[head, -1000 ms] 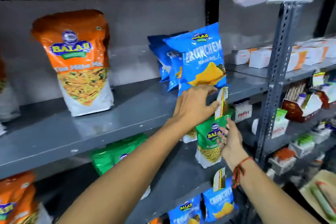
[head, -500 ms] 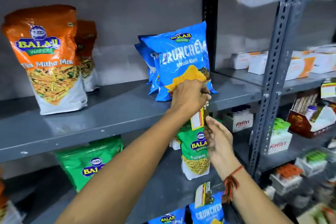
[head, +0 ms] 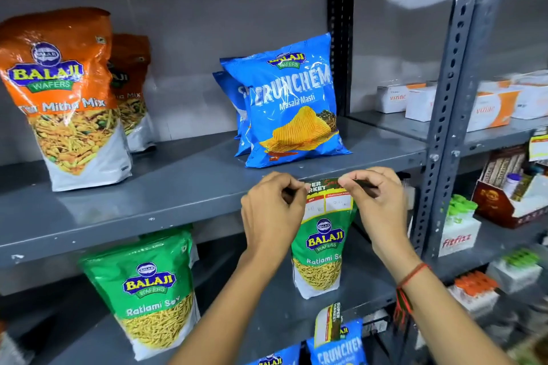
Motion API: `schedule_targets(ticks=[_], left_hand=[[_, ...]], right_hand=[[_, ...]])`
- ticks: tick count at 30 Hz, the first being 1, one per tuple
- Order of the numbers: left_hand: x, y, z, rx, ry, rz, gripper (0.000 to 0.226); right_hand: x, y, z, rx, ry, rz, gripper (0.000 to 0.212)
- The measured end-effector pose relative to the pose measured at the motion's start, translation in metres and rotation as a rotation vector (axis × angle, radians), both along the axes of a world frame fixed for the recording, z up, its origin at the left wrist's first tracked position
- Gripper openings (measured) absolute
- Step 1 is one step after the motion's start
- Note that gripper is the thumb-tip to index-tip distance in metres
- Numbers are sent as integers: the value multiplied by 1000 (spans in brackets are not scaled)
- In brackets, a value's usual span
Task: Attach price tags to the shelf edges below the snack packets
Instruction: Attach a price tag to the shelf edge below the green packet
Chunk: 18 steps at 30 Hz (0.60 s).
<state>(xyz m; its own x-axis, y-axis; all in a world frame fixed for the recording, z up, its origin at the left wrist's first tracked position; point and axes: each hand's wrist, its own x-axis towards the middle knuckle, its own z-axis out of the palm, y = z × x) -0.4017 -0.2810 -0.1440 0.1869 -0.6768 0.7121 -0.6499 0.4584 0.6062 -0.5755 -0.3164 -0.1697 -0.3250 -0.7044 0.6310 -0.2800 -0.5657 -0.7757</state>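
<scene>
A price tag (head: 329, 201) is held flat against the front lip of the grey metal shelf (head: 148, 207), directly below the blue crisp packet (head: 292, 104). Its long axis is set level along the edge. Its upper left corner is pinched by the left hand (head: 271, 210) and its upper right corner by the right hand (head: 375, 201), both equally near. The tag appears to be thin printed paper, rectangular, against smooth painted steel; the packet above is glossy, crinkled film.
</scene>
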Motion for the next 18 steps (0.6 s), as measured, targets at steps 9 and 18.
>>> schedule_targets(ticks=[9,18], left_hand=[[-1,-8,3,-15,-76,79,7],[5,4,-73,-137,224,-27,30]], right_hand=[[9,-31,-1,-59,-25,-37,7],[-11,-17,-58,0,-394,-60,13]])
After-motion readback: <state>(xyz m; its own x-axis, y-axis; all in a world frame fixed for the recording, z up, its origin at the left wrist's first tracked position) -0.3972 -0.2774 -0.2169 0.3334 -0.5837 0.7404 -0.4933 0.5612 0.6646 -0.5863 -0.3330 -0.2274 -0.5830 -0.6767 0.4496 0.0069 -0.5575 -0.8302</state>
